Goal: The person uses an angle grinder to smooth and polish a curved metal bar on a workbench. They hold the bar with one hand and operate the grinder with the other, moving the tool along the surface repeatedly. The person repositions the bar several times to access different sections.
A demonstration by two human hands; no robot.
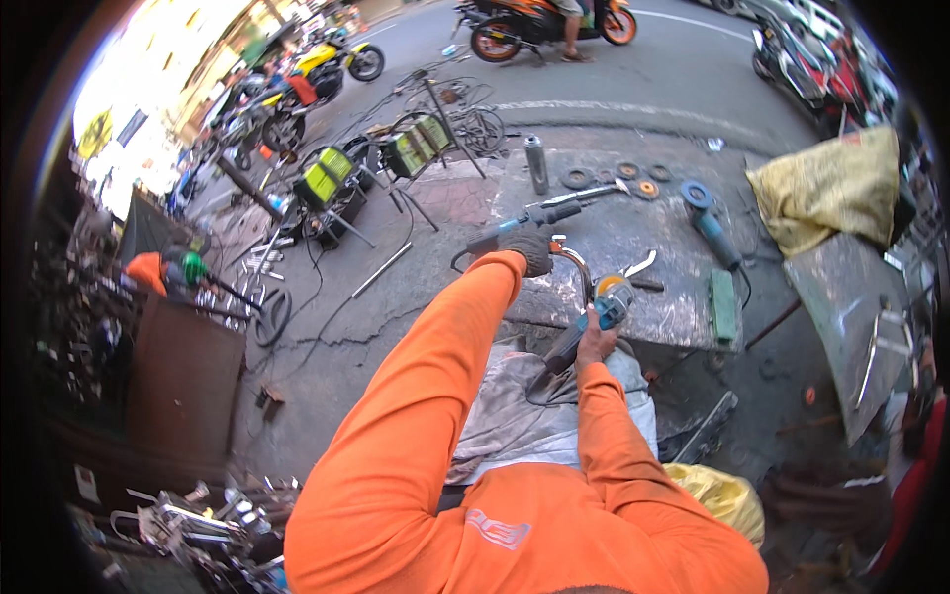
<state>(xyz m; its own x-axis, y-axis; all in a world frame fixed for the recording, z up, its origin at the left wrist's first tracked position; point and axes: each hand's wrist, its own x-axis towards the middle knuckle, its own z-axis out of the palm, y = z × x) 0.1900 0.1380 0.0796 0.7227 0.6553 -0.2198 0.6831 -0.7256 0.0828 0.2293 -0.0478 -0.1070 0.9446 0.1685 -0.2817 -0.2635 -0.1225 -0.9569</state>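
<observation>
My right hand (pixel 596 344), bare, is closed round the body of a blue angle grinder (pixel 615 304). The grinder's yellow-orange disc (pixel 611 284) is close to a bent shiny metal tube (pixel 575 258); I cannot tell whether they touch. My left hand (pixel 529 250), in a dark knitted glove, is closed at the tube's far left end. Just beyond that glove lies another blue and black power tool (pixel 487 241), partly hidden by it. Under the work is a worn metal-topped low bench (pixel 673 302). A grey cloth (pixel 505 401) covers my lap.
On the bench sit a blue grinder (pixel 708 226), several discs (pixel 647 189), a grey canister (pixel 535 164) and a green block (pixel 722 305). Yellow-green boxed machines (pixel 327 178) stand on the left. Loose metal parts (pixel 203 530) pile up at lower left. Motorcycles (pixel 544 28) line the road.
</observation>
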